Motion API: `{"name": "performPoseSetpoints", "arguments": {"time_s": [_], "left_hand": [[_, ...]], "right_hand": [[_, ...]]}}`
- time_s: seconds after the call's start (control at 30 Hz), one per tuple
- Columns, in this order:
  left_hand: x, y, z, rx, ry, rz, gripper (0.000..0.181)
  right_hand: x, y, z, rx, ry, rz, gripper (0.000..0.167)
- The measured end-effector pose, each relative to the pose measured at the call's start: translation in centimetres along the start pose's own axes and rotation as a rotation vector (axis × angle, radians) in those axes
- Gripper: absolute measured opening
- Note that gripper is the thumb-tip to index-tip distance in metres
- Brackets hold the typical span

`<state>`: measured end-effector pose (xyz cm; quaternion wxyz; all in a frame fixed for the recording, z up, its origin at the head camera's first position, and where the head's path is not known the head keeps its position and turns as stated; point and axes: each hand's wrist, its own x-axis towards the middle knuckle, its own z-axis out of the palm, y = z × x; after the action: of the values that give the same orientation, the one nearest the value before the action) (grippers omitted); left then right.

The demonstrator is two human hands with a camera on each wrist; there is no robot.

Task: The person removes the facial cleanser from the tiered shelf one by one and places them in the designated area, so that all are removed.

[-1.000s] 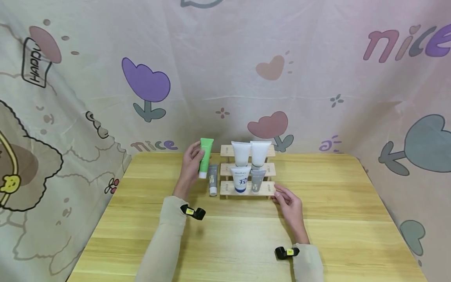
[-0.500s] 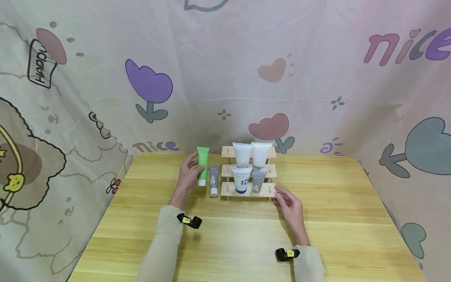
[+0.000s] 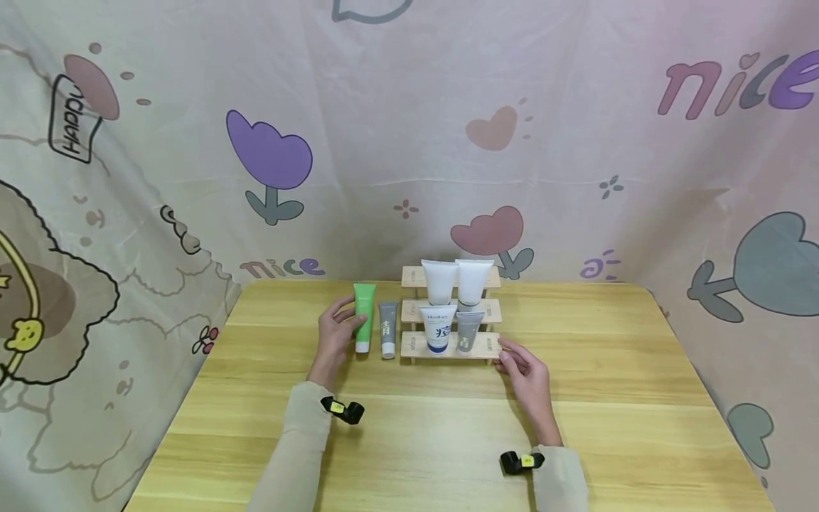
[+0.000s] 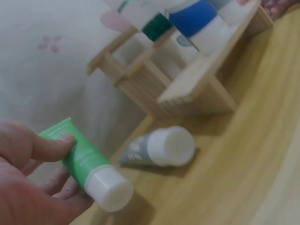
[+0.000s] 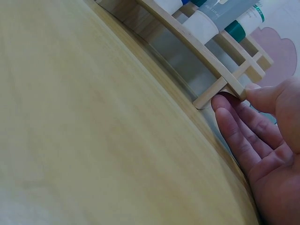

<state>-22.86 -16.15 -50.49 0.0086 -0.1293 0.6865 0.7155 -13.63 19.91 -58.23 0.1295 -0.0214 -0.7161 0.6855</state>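
Observation:
My left hand (image 3: 334, 339) pinches a green tube (image 3: 364, 317) by its sides, its white cap pointing toward me. Beside it, a grey tube (image 3: 387, 329) lies on the table, left of a three-step wooden rack (image 3: 416, 344). In the left wrist view, thumb and fingers hold the green tube (image 4: 84, 154) near the lying grey tube (image 4: 145, 150). At the rack's lower right corner my right hand (image 3: 527, 370) grips the end of the front step; the right wrist view shows the thumb on top of the board (image 5: 239, 89) and fingers underneath.
On the rack stand two white tubes (image 3: 439, 283) higher up, and on the front step a white-and-blue tube (image 3: 438, 328) and a small grey tube (image 3: 468, 331). Behind the wooden table (image 3: 435, 441) hangs a patterned cloth (image 3: 384, 128).
The left hand has moved left and toward me with the green tube, lowering it beside the lying grey tube. The right hand has stayed on the rack's corner.

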Motion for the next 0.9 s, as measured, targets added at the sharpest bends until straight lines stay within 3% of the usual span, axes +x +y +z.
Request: {"name": "performPoseSetpoints", "arguments": {"time_s": [0.37,0.47,0.73,0.9], "left_hand": [[0.8,-2.4,-0.3,0.040,0.091,0.016,0.050],[1.1,-2.8,-0.3,0.088,0.105,0.029,0.047],[1.2,-3.2,0.0,0.411,0.133,0.163,0.041],[1.2,-2.8,0.1,0.598,0.133,0.182,0.042]], "right_hand": [[0.0,0.1,0.0,0.002,0.006,0.001,0.027],[0.0,0.2,0.1,0.011,0.004,-0.008,0.027],[0.0,0.3,0.1,0.023,-0.002,-0.003,0.028],[-0.1,-0.2,0.1,0.026,-0.002,0.008,0.028]]}}
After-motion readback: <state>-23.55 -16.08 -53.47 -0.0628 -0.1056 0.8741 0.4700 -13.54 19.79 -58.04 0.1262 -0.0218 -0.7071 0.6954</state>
